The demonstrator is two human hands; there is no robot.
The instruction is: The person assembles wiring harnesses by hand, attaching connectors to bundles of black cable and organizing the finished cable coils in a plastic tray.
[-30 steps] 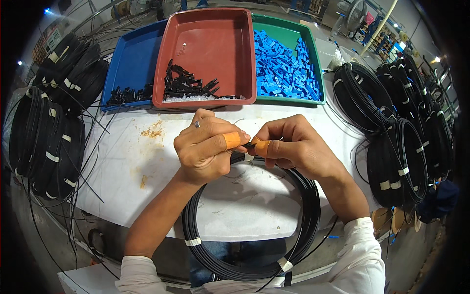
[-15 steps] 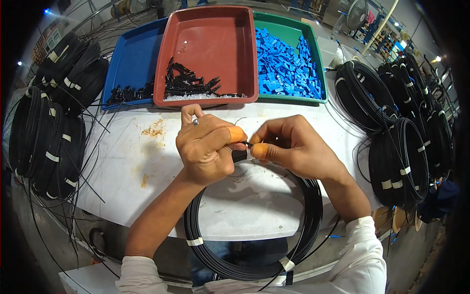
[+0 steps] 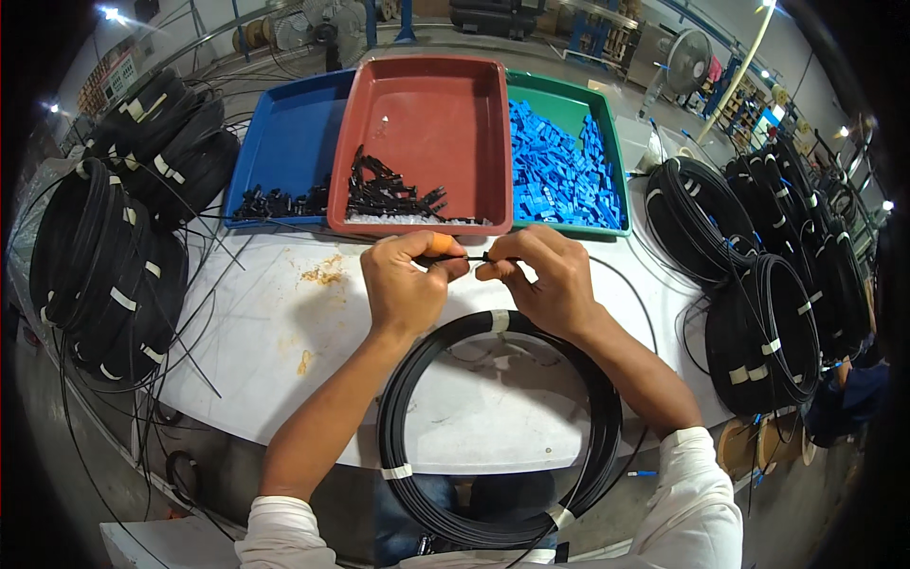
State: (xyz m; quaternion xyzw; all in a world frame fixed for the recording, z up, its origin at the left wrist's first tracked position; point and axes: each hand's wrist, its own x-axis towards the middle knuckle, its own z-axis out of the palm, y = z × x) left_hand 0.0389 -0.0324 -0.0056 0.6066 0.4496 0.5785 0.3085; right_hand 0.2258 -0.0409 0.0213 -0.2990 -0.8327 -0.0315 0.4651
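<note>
Seen from above, a person's two bare hands meet at the middle of a white tabletop, just in front of a red tray. The left hand, one digit wrapped in orange, and the right hand each have a closed grip, pinching a thin black cable that shows in the small gap between their fingertips; its exact end is too small to make out. Below the hands, a large coil of black cable, bound with white bands, lies partly on the tabletop and overhangs its near edge. The red tray holds black pieces. To its left is a blue tray; to its right, a green tray heaped with blue pieces. More banded black coils crowd both sides.
</note>
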